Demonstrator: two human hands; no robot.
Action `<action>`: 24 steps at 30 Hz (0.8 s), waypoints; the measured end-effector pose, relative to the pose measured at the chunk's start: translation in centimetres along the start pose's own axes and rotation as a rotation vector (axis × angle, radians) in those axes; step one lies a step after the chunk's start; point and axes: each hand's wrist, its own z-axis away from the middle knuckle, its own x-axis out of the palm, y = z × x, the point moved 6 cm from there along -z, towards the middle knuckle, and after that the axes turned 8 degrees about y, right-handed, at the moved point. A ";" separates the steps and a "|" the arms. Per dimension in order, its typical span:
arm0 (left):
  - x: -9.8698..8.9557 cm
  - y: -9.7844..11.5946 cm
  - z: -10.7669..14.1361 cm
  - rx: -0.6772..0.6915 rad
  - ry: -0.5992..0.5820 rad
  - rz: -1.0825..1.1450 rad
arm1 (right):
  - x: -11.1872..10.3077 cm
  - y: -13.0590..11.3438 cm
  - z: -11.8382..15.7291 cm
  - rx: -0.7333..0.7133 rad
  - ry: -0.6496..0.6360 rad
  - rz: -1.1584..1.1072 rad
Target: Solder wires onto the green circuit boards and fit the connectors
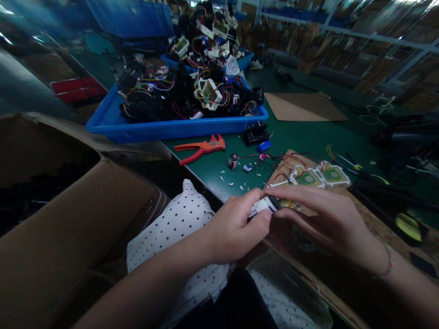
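Between my hands is a small white part with a dark end, its exact kind unclear. My left hand is closed, with thumb and forefinger gripping the white side. The fingers and thumb of my right hand pinch around the dark end. Just beyond my hands, a small cylindrical motor or battery stands upright on the green table, among white scraps. Green circuit boards in white frames, with red and black wires, lie on a brown board beside my right hand.
A red-handled wire stripper lies near the table edge. Behind it, a blue tray is heaped with black and white wired parts. A black housing and a blue cylinder sit nearby. An open cardboard box stands at left.
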 end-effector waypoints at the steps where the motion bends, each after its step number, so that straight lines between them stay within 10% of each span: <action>1: 0.0 0.0 0.0 0.005 -0.003 -0.016 | 0.0 0.0 0.0 0.003 0.000 -0.002; 24: 0.2 0.0 0.1 -0.025 -0.003 0.054 | 0.4 0.3 0.2 -0.056 -0.016 0.053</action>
